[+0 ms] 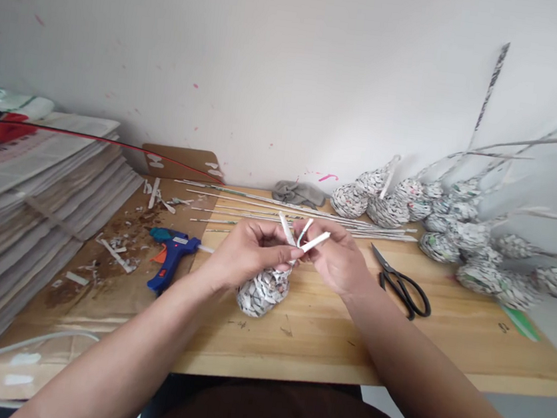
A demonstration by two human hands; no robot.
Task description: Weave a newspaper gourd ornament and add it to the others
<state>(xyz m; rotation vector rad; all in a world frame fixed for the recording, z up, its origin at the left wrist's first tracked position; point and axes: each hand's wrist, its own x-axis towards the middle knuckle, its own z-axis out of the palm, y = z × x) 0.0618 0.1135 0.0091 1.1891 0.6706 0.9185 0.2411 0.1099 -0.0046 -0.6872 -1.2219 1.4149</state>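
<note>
A rounded ball woven from rolled newspaper strips (263, 293) hangs just over the wooden table, below my hands. My left hand (254, 250) is closed on its narrow top, where several white paper strip ends (316, 241) stick up and out. Close against it, my right hand (338, 256) pinches at one of these paper strips; its fingertips are partly hidden behind the strips. To the right of my right hand lie black-handled scissors (403, 285), and left of my left hand is a blue glue gun (172, 257).
Long thin rolled paper sticks (278, 212) lie across the table behind my hands. Several woven paper balls (458, 219) are heaped at the right by the wall. A grey cloth (299, 193) rests at the back. Stacked newspapers (42, 209) and paper scraps (117, 254) occupy the left.
</note>
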